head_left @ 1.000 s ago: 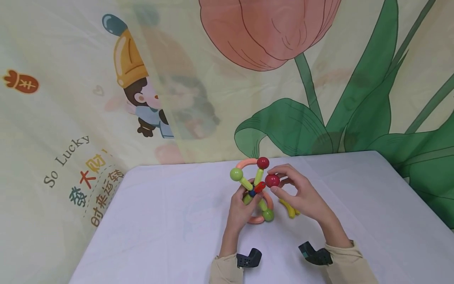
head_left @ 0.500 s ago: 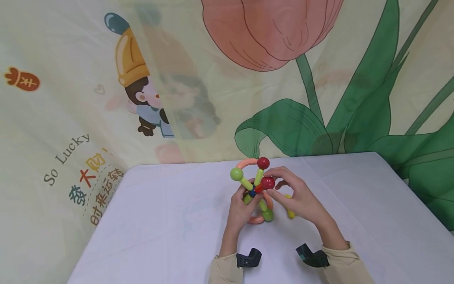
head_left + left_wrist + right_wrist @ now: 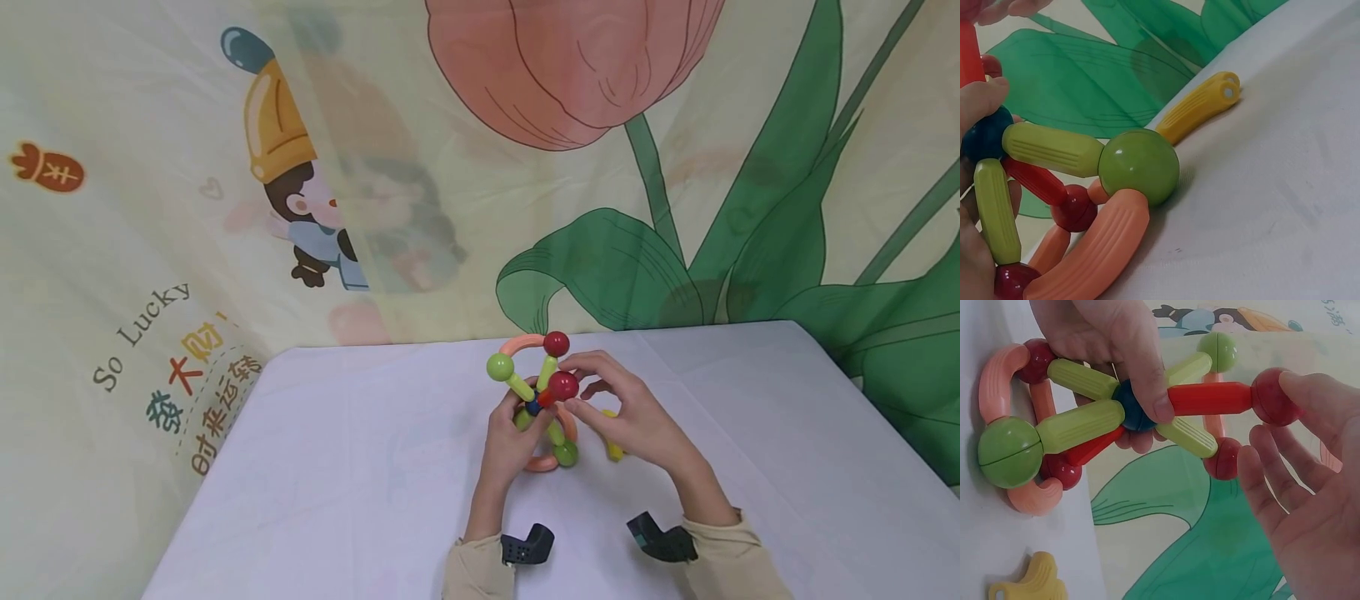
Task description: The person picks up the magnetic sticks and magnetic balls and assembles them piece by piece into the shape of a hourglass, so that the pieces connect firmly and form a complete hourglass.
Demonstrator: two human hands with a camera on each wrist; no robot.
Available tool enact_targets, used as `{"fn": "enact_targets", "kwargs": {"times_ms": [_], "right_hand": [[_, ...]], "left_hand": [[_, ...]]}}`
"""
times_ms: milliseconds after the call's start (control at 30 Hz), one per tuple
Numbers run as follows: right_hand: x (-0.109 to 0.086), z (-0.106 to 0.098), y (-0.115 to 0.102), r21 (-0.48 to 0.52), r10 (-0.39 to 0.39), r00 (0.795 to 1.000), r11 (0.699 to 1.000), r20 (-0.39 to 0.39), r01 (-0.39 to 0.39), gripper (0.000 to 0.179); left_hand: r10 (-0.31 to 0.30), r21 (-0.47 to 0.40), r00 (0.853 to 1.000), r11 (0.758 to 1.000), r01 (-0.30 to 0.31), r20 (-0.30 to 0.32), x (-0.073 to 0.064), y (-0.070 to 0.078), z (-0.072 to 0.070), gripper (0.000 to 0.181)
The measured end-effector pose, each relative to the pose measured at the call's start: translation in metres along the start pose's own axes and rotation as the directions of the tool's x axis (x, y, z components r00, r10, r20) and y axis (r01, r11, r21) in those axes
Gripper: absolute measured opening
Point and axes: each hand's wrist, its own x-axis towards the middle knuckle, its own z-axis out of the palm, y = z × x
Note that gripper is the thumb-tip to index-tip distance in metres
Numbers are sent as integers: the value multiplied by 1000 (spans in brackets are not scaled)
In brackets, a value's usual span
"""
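A magnetic ball-and-rod toy (image 3: 552,432) stands on the table, built of green and red rods, curved orange rods, and green and red balls. At its middle, my left hand (image 3: 510,442) grips the dark blue ball (image 3: 1135,407) between thumb and fingers. From that ball a red rod (image 3: 1210,399) sticks out, and a red ball (image 3: 1274,397) sits against its free end. My right hand (image 3: 637,417) holds this red ball with thumb and fingers. In the left wrist view a green ball (image 3: 1139,167) joins a green rod and a curved orange rod.
Yellow curved pieces (image 3: 1204,106) lie on the white-covered table (image 3: 360,467), right of the toy and partly behind my right hand in the head view. Behind the table hangs a printed cloth (image 3: 420,208). A dark device (image 3: 527,545) sits at each wrist.
My right hand has moved left, bringing the red ball from apart onto the end of the red rod. Over the last half second it barely moves. My left hand stays in place.
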Motion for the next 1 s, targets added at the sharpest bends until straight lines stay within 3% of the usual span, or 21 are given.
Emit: {"fn": "enact_targets", "kwargs": {"times_ms": [200, 433, 733, 1000], "right_hand": [[-1, -7, 3, -15, 6, 1000, 1000, 8, -6, 47], [-4, -15, 13, -80, 70, 998, 994, 6, -69, 42], [-6, -18, 21, -91, 123, 992, 989, 31, -120, 34], [-10, -21, 28, -104, 208, 975, 974, 76, -200, 31]], "left_hand": [[1, -3, 1000, 1000, -1, 5, -1, 1, -1, 43], [-2, -19, 1000, 1000, 3, 18, 1, 1, -1, 43], [-38, -17, 999, 999, 39, 31, -9, 34, -8, 40], [-18, -21, 999, 1000, 19, 28, 0, 0, -1, 44]]}}
